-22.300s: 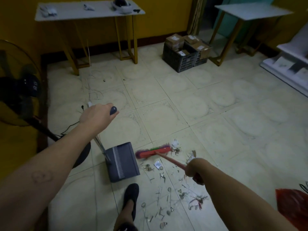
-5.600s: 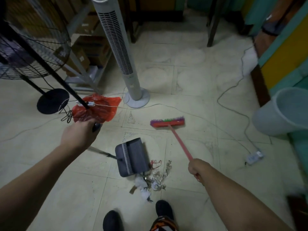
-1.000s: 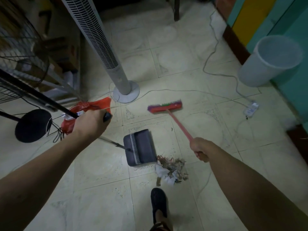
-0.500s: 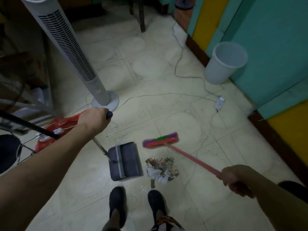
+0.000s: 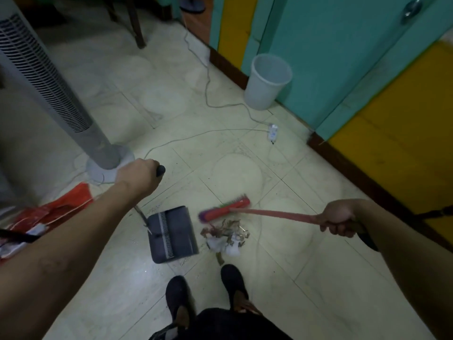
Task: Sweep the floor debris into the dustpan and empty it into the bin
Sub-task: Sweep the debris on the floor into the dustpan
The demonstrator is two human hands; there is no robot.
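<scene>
On the tiles just beyond the two dark shoes [image 5: 234, 282], the debris pile [image 5: 224, 235] lies in one heap of crumpled white paper, brownish scraps and thin wiry bits. As far as we can see, none of it is in the dustpan yet.

The dark long-handled dustpan [image 5: 171, 235] sits just left of the heap, its right edge nearly touching it. We take that as set to catch a leftward sweep. The left hand [image 5: 138, 176] is wrapped round the top of its slanting pole, with only the dark end knob poking out, presumably to pin the pan down.

The broom head [image 5: 224, 209] stands just beyond the heap. Its red back and purple-green bristles are smeared by blur, so we cannot tell whether the bristles touch the floor. At the right, the right hand [image 5: 339, 220] is curled tight round the pink broom handle [image 5: 277, 214], held low and slanted, which suits a short dragging stroke.

The white bin [image 5: 268, 82] stands well apart at the far right against the teal wall, and we cannot make out what it holds. A cable [image 5: 206, 94] and a power strip [image 5: 272, 130] lie between it and the heap. A tower fan [image 5: 49, 82] rises at the far left, cut off at the top. A red plastic bag [image 5: 61, 209] is half hidden behind the left forearm.
</scene>
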